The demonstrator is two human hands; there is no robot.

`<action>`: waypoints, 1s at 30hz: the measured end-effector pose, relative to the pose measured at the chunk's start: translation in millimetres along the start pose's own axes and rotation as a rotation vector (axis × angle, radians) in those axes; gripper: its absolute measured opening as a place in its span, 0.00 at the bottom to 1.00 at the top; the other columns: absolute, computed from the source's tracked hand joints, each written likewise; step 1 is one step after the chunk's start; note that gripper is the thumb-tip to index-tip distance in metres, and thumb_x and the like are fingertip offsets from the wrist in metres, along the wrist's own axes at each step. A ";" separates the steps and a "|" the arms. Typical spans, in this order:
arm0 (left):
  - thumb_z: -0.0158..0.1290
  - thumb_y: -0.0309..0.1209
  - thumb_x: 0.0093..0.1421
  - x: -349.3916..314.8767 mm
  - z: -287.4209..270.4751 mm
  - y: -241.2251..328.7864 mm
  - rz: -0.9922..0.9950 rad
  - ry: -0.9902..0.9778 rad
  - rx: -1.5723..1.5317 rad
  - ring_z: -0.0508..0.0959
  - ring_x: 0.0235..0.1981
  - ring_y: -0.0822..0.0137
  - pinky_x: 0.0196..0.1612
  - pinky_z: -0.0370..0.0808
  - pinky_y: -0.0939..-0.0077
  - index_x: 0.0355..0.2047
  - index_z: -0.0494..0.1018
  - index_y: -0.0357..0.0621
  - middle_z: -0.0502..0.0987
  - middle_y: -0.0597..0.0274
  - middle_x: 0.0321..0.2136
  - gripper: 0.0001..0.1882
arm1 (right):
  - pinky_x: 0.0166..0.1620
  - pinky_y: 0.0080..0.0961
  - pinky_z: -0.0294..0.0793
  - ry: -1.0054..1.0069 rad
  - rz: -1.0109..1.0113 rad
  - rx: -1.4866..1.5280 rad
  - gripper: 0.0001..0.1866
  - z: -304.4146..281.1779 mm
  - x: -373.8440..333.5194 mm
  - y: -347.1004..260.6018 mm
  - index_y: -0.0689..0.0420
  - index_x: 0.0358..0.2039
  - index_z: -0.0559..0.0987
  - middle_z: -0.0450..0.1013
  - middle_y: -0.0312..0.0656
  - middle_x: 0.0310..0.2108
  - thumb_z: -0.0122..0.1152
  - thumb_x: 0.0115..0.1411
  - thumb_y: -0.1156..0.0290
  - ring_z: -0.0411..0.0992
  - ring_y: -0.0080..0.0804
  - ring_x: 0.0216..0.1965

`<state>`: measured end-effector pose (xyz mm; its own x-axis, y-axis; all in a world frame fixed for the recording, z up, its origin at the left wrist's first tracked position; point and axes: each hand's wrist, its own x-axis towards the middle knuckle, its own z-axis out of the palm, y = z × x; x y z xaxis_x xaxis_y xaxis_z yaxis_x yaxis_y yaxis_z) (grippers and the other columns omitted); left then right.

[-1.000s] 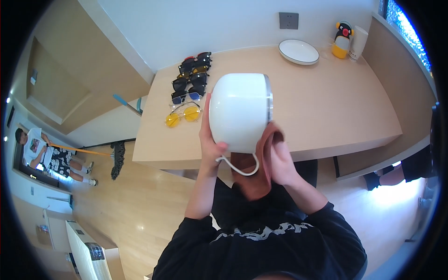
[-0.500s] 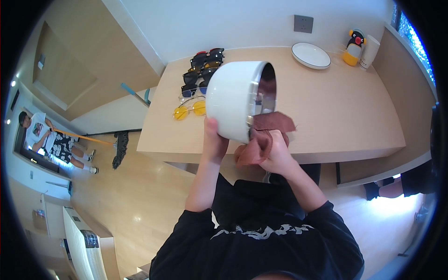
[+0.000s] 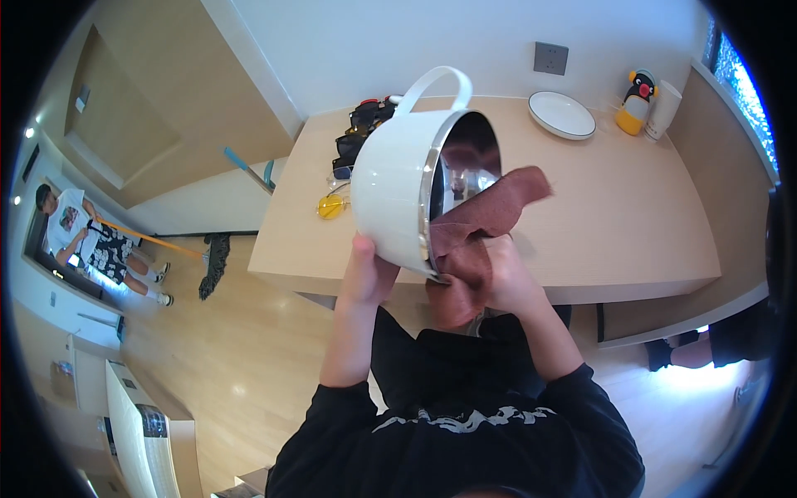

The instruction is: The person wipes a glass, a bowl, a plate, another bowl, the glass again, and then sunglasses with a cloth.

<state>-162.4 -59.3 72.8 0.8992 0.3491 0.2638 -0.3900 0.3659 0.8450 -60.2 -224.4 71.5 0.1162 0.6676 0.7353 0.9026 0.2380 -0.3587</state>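
Left hand fingers grip the big white enamel pot with loop handles, tilted above the worktop front edge. Right hand fingers clutch the brown-red cloth at the rim. One-hand grip w/ heavy pot: it could slip and drop.

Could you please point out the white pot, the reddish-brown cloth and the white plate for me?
white pot (image 3: 390, 191), head view, on its outer side wall.
reddish-brown cloth (image 3: 490, 212), head view, on the fold draped over the pot's rim.
white plate (image 3: 562, 114), head view, on its flat centre.
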 end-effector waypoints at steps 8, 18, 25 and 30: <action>0.62 0.64 0.35 12.6 -11.6 -55.9 0.233 0.102 0.322 0.62 0.58 0.56 0.59 0.58 0.62 0.60 0.51 0.37 0.60 0.48 0.56 0.61 | 0.30 0.21 0.72 0.599 0.522 0.855 0.07 21.9 3.6 -36.9 0.63 0.31 0.72 0.72 0.41 0.25 0.44 0.56 0.82 0.72 0.25 0.27; 0.60 0.65 0.34 -3.6 -11.7 -52.9 0.180 -0.060 0.130 0.54 0.62 0.58 0.61 0.54 0.60 0.63 0.47 0.49 0.52 0.55 0.61 0.61 | 0.33 0.29 0.72 0.268 0.162 0.144 0.15 3.2 -9.4 -17.8 0.61 0.31 0.76 0.72 0.44 0.25 0.63 0.39 0.76 0.73 0.39 0.26; 0.38 0.56 0.60 -2.0 -23.5 -57.2 -0.154 -0.211 -0.889 0.71 0.47 0.58 0.52 0.68 0.63 0.53 0.63 0.41 0.71 0.54 0.46 0.33 | 0.30 0.34 0.72 -0.137 0.097 -0.095 0.16 6.3 -5.5 -24.5 0.62 0.35 0.75 0.72 0.48 0.27 0.60 0.43 0.72 0.72 0.46 0.26; 0.37 0.62 0.58 -9.5 2.9 -42.8 -0.123 0.293 -0.355 0.71 0.47 0.58 0.51 0.68 0.64 0.53 0.63 0.40 0.70 0.52 0.47 0.38 | 0.27 0.35 0.72 -0.381 0.122 -0.101 0.11 11.9 -22.9 -24.9 0.61 0.23 0.75 0.72 0.47 0.25 0.58 0.47 0.65 0.72 0.43 0.25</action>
<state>-153.6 -80.8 35.4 0.8691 0.4945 -0.0139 -0.3734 0.6742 0.6372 -90.3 -237.2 56.7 0.0805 0.9047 0.4184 0.9300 0.0828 -0.3581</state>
